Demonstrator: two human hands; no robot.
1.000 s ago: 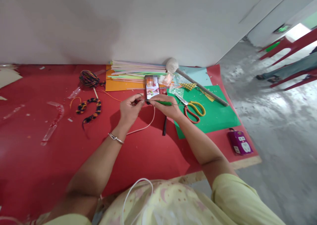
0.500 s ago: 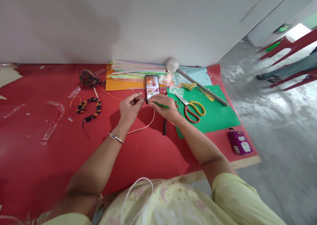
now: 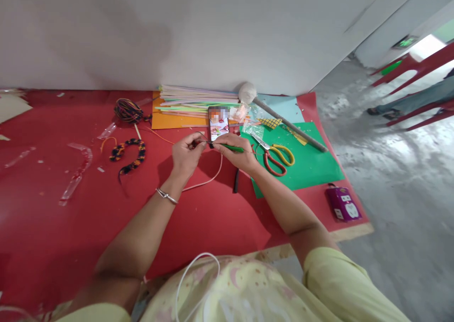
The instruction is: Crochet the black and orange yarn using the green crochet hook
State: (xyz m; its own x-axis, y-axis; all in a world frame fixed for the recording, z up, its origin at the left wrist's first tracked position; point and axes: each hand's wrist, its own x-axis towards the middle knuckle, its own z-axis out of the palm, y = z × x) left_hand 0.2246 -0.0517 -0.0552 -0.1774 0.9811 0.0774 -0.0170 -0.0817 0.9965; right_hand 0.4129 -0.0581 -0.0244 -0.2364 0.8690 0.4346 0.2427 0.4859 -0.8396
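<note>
My left hand pinches a small piece of dark yarn work, largely hidden by the fingers. Held in my right hand is a slim crochet hook with a green handle, its thin tip pointing at the left fingertips. Both sets of fingertips nearly meet just below a phone with a lit screen. An orange strand leads from the left hand towards a ball of dark multicoloured yarn. A curved black-and-orange crocheted strip lies left of my hands.
Scissors with red and yellow handles lie on green card. Behind are pastel strips, a stick with a white ball end and plastic scraps. A purple box sits near the right table edge. A white cable runs below my hands.
Both hands stay in nearly the same place. My right hand and the green-handled hook have shifted very slightly; the hook lies a little flatter.
</note>
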